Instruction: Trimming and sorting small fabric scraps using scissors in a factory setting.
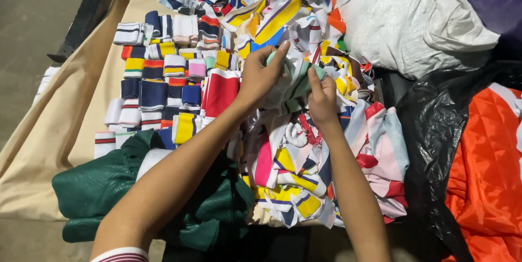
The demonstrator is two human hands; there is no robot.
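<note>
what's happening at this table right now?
A person's left hand and right hand both grip a pale green striped knit strip over a loose heap of coloured strips. Folded strips sit in neat rows to the left on beige cloth.

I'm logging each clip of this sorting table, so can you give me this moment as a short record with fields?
setting: beige cloth spread as a work surface
left hand: left hand grips a pale green striped knit strip
right hand: right hand pinches the same strip
sorted side: folded strips in rows, left of the hands
unsorted side: loose heap of striped strips under the hands
nearby: dark green fabric, white bag, black bag, orange bag
</note>
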